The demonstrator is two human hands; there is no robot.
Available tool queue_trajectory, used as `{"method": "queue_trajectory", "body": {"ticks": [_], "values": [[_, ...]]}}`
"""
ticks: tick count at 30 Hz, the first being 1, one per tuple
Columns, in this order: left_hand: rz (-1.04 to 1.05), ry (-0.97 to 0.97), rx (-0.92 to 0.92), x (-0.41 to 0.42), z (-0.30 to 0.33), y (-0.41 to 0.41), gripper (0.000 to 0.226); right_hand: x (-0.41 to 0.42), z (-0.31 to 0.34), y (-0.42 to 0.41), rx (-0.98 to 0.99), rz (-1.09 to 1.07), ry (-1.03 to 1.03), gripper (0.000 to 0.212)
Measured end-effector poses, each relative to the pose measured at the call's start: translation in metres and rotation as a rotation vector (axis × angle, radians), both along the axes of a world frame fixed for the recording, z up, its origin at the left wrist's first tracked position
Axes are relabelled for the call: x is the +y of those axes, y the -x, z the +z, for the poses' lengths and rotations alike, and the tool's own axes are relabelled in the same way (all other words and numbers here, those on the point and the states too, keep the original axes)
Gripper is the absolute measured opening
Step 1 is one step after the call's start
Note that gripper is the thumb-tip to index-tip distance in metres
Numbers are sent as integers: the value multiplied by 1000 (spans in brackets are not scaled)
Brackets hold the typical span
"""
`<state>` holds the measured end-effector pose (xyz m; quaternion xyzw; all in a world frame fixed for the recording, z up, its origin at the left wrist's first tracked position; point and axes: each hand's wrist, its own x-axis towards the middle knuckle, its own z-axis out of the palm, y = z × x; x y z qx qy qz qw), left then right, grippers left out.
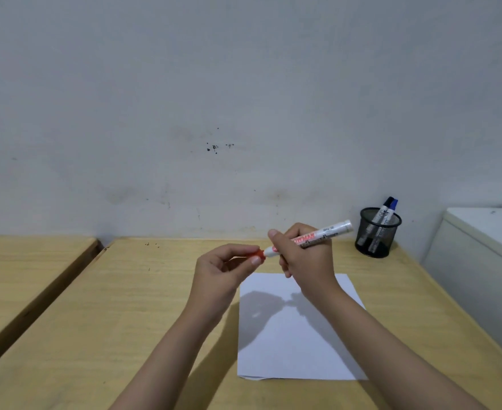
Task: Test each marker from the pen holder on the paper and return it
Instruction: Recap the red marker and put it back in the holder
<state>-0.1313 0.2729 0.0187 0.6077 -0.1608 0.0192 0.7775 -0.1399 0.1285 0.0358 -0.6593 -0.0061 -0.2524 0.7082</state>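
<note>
A white marker with red lettering [329, 232] is held level above the desk, its butt end pointing right toward the pen holder. My right hand [306, 255] is wrapped around its barrel. My left hand [220, 270] pinches the marker's red cap [255, 255] at the left end, where cap and barrel meet. Below both hands lies a white sheet of paper [297, 344], blank where visible, with the hands' shadow on it. A black mesh pen holder [377, 235] stands at the back right of the desk, with two markers in it, one dark-capped [384, 207] and one blue-capped [393, 206].
The light wooden desk [125, 306] runs back to a grey-white wall. A second wooden desk [22, 261] sits to the left across a narrow gap. A white cabinet or appliance [480, 261] stands beside the desk's right edge.
</note>
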Motion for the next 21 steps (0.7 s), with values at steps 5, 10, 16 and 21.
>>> {"method": "queue_trajectory", "body": {"ticks": [5,10,16,21], "values": [[30,65,-122,-12,18,20,18,3,14,19,-82,49,-145,39],[69,-19,-253,-24,31,30,14,-5,22,34,-34,97,-247,35],[197,-118,-256,-29,46,17,14,-39,36,49,385,149,51,58],[169,-294,-298,-48,56,12,17,-75,31,53,-43,-246,650,31]]}}
